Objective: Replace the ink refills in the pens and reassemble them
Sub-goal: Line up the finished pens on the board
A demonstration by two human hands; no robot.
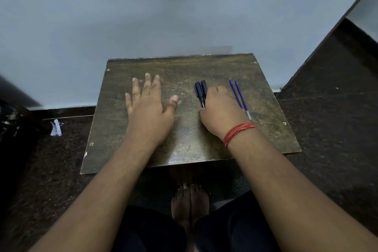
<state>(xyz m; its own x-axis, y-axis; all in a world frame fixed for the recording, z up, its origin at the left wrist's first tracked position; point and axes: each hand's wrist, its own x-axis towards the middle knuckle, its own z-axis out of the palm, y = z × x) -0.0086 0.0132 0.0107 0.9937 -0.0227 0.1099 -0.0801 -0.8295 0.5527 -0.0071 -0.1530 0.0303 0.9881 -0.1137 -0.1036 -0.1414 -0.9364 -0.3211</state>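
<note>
The board (184,145) filled the frame's centre. The left hand (149,108) lay flat and splayed, holding nothing. The right hand (221,110) curled beside the two pens (200,92), touching them; whether it gripped them, I cannot tell. Their long axes ran up-frame. Two refills (238,96) lay just right, parallel.

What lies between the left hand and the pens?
Head view: only bare table top between the left hand and the pens; the right hand is at the pens.
</note>
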